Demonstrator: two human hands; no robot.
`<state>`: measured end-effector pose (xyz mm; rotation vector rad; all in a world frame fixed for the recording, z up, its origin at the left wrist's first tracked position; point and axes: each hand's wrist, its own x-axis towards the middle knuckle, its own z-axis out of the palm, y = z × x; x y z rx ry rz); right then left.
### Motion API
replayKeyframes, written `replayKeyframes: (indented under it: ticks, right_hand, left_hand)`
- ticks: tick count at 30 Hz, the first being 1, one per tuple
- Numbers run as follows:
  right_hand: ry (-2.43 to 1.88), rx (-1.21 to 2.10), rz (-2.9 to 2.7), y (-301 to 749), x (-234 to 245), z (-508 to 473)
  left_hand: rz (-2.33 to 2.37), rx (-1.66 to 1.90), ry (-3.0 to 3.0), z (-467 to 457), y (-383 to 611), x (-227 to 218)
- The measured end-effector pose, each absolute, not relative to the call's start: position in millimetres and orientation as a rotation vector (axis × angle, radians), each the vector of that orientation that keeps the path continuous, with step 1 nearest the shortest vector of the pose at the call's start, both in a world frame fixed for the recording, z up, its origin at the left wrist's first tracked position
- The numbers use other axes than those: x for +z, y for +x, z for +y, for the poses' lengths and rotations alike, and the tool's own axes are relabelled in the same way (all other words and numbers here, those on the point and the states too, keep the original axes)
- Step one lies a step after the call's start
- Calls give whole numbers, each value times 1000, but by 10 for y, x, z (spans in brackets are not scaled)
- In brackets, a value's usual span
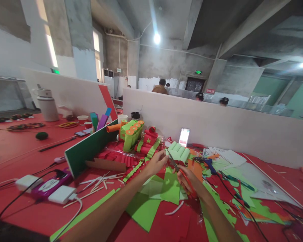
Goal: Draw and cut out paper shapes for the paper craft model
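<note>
My left hand [158,162] reaches over the middle of the red table with thumb and fingers pinched together; what they hold, if anything, is too small to make out. My right hand [186,177] grips a pair of scissors [174,163] with orange-red handles, the blades pointing up beside my left fingertips. Just behind the blades lie pale green paper rolls [181,152], side by side. Below both hands spread lime green paper sheets [144,209], with a curled white strip [174,209] near them.
A green board [88,149] stands at the left, beside lime-and-orange paper rolls [133,132] and red rolls with a star [148,140]. A blue glue gun [209,164] and paper scraps lie right. A purple power strip [52,186] with cables sits left. A white partition [217,126] closes the back.
</note>
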<state>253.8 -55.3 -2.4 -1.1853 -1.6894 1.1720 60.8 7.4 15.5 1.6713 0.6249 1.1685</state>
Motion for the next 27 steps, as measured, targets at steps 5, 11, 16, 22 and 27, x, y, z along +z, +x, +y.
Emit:
replayKeyframes:
  ticks: [5,11,16,22,27]
  right_hand:
    - [-1106,1202,-1646,2449,53,-644]
    - [-1085,1231,-1561,2354,92,-686]
    - [-1065,1216,-1588,2340,63,-674]
    - [-1062,1223,-1579,2330,32,-677]
    - [-1036,1232,-1591,2316,60,-714]
  left_hand:
    - [646,1169,1592,70,628,155]
    - [689,1089,1620,20,623,139]
    - [743,1076,1597,-34,619,152]
    - [740,1071,1578,-31,617,146]
    - [740,1079,1570,-39,618,148]
